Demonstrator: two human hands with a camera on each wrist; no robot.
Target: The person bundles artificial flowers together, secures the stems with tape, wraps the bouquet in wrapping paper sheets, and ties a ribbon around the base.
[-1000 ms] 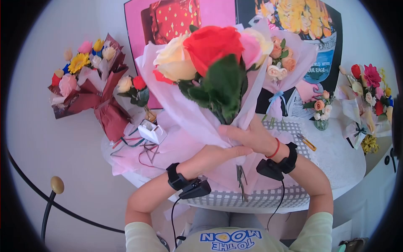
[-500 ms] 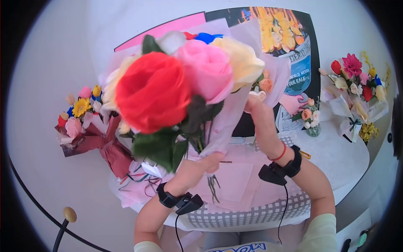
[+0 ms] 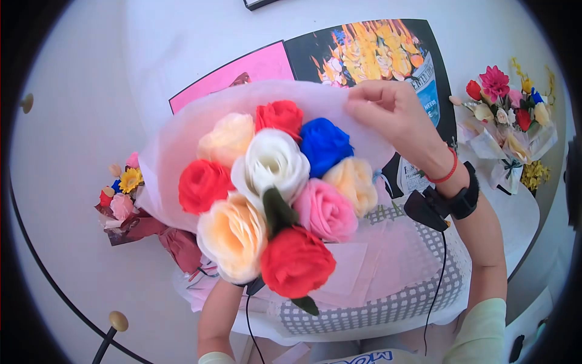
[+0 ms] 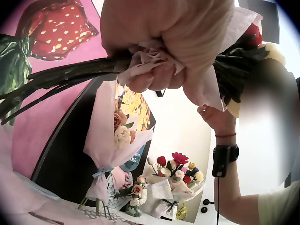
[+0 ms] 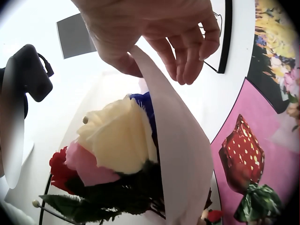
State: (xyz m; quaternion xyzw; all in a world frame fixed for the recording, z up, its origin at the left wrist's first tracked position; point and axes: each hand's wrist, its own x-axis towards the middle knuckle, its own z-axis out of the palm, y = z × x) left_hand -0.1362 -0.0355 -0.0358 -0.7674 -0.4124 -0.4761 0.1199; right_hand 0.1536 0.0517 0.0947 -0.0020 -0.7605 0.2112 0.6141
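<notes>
A bouquet of large roses faces up in the head view: a white rose (image 3: pixel 273 167) in the middle, a blue rose (image 3: pixel 326 147), a pink rose (image 3: pixel 327 209), and several red and cream ones around. Pale pink wrapping paper (image 3: pixel 173 145) fans out behind them. My left hand (image 4: pixel 164 35) grips the gathered paper and dark stems (image 4: pixel 70 72), which stick out past the fist in the left wrist view; the flowers hide this hand in the head view. At the paper's upper right edge, my right hand (image 3: pixel 394 115) pinches it between thumb and fingers.
Flat pink paper sheets (image 3: pixel 388 261) and a checked cloth (image 3: pixel 364 315) lie on the table below the bouquet. A maroon-wrapped bouquet (image 3: pixel 179 246) is at the left, another bouquet (image 3: pixel 512 124) at the right. Two pictures, one pink (image 3: pixel 236 73), stand behind.
The bouquet has tipped so its blooms face up at the head camera. My right hand let go near the stems, moved up and took the paper's edge; the left kept its grip.
</notes>
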